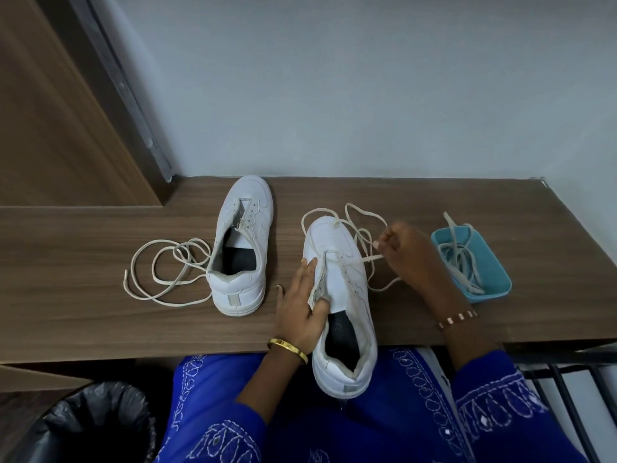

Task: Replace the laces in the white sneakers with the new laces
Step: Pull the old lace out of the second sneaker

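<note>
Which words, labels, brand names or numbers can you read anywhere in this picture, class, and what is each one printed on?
None can be read.
Left sneaker: no legible brand or size mark.
Right sneaker, steadied by the left hand while the right hand pinches its lace: faint marks on the dark insole, too blurred to read.
Blue tray of laces: no label shows.

Dim, even indoor light; soft shadows; wide-angle bending at edges; slight softness overall.
</note>
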